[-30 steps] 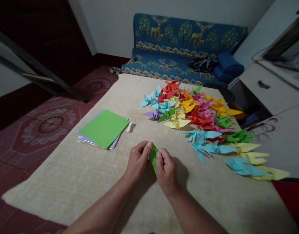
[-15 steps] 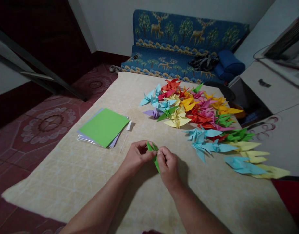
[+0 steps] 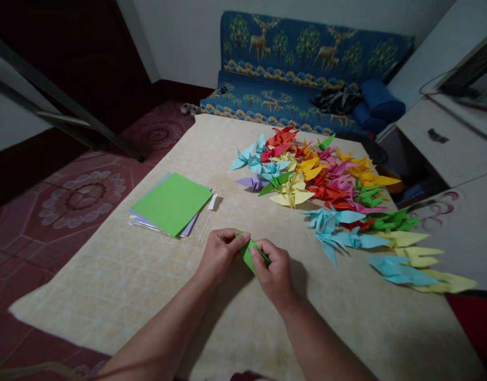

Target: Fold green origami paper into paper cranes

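Observation:
A small folded piece of green origami paper [image 3: 248, 257] is held between both hands above the near middle of the table. My left hand [image 3: 221, 253] pinches its upper left end between thumb and fingers. My right hand [image 3: 274, 267] grips its right side, the thumb lying across the paper. Fingers cover part of the folds. Left of the hands lies a stack of square paper, a green sheet [image 3: 172, 203] on top of lilac ones and a clear wrapper. Many folded paper cranes [image 3: 293, 191] in several colours spread over the right side.
The table [image 3: 120, 296] has a pale patterned cloth. Behind it stands a blue sofa [image 3: 267, 87] with deer patterns. A white cabinet [image 3: 437, 116] is at the right, a metal ladder-like frame [image 3: 80, 114] at the left. A small white strip [image 3: 213, 201] lies beside the paper stack.
The green paper has turned in my hands and now shows a broader flat face. My right thumb has shifted onto that face. The camera view has moved slightly.

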Available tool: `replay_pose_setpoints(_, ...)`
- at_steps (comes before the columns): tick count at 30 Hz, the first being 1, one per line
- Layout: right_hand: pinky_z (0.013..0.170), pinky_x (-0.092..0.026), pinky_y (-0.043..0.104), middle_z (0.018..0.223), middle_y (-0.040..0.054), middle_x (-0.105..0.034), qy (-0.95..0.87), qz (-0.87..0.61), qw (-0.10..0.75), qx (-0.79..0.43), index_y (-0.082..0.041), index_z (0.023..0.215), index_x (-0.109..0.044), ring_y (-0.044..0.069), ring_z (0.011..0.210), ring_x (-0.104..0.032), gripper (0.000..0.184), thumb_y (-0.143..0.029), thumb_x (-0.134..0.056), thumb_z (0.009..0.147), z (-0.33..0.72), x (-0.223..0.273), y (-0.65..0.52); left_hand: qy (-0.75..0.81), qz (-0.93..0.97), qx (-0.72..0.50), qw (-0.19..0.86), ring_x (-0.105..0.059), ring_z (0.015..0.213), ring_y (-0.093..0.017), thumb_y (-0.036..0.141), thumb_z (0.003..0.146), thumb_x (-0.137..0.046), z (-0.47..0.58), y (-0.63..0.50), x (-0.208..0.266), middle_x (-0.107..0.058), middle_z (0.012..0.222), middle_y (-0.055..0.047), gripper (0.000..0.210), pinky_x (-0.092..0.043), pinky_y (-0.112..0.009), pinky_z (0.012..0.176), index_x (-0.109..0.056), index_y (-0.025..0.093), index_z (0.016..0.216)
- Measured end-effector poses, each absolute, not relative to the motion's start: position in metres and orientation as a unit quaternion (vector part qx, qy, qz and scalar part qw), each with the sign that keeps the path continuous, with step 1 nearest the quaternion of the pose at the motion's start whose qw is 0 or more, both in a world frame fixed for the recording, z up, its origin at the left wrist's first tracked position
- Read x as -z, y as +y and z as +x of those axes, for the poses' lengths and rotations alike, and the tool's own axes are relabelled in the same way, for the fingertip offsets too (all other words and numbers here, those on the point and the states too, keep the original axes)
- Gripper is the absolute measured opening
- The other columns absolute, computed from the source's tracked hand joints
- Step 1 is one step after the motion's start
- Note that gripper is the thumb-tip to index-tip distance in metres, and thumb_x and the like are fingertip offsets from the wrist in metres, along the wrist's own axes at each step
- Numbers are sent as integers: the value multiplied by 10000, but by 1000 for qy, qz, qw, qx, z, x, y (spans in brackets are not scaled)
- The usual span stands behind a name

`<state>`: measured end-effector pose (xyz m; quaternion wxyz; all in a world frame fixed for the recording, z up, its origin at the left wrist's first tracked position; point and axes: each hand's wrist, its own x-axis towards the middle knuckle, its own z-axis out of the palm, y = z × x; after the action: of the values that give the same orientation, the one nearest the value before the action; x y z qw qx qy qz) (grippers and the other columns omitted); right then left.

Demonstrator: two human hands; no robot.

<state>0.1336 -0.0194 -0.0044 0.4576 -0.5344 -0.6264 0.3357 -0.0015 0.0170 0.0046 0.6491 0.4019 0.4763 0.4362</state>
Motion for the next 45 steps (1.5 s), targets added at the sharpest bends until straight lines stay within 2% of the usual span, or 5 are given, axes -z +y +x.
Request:
replay_pose_setpoints(11, 405, -278, 190, 541, -56, -462, -476, -556, 498, -465, -179, 745, -583, 79, 442, -383, 282, -437, -583, 861, 135, 11, -20, 527, 315, -559, 557, -408, 399, -66, 396, 736, -728, -12, 28, -3, -471, 441, 55, 322, -286, -189, 401, -606, 146, 574)
replay_pose_setpoints(21, 418, -280, 185, 518, -91, -400, -275, -530, 701, -389, -189, 669, -514, 61, 442, -338, 318, -415, -715, 764, 156, 14, 2, 507, 421, -413, 629, -477, 411, -70, 368, 662, -799, -9, 25, -3, -634, 492, -8, 281, -327, -170, 423, -668, 121, 684)
replay_pose_setpoints(28, 415, -240, 186, 515, -97, -350, -292, -521, 692, -405, -197, 649, -469, 63, 450, -306, 345, -414, -699, 786, 162, 17, 4, 469, 457, -323, 684, -511, 413, -63, 372, 637, -815, 0, 18, -6, -649, 510, -19, 305, -341, -158, 423, -705, 98, 709)
replay_pose_setpoints(37, 394, -320, 178, 537, -78, -421, -349, -544, 605, -465, -198, 708, -511, 81, 448, -408, 317, -464, -632, 828, 138, 11, -8, 440, 381, -378, 720, -629, 506, -122, 378, 647, -820, 19, 8, -7, -711, 633, -59, 331, -468, -193, 467, -616, 118, 673)
replay_pose_setpoints(45, 435, -259, 188, 536, -76, -361, -420, -542, 588, -429, -190, 648, -494, 75, 481, -328, 314, -406, -624, 835, 138, 14, -9, 464, 445, -531, 552, -611, 617, -115, 249, 671, -804, 14, 12, -7, -685, 765, -16, 214, -501, -211, 563, -700, 164, 838)
